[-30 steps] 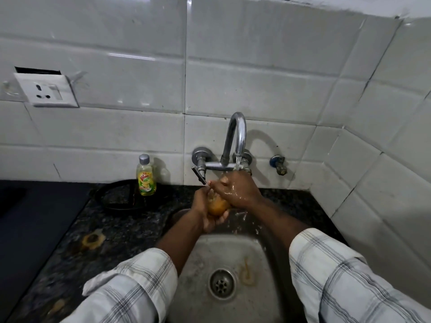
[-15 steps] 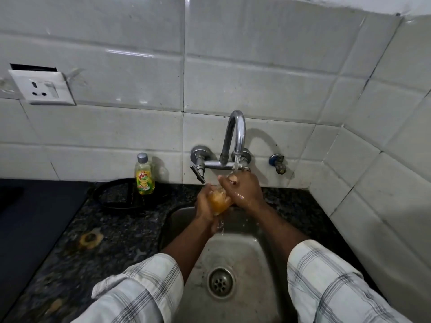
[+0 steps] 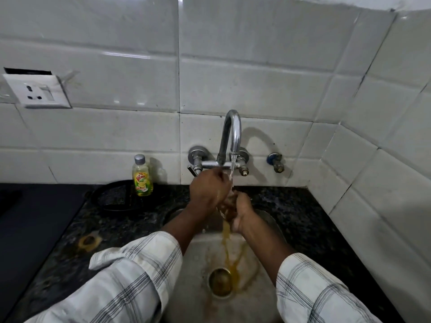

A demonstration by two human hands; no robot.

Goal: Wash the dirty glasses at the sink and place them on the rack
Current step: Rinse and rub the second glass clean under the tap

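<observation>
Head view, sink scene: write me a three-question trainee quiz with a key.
1. True or false: water is running from the tap.
2. What colour is the liquid running down the sink to the drain? A clear, B orange-brown, C blue.
3. What stands on the counter to the left of the tap?

Key: 1 true; a stream falls onto the left hand and right hand. 2 B. 3 A yellow dish soap bottle.
</observation>
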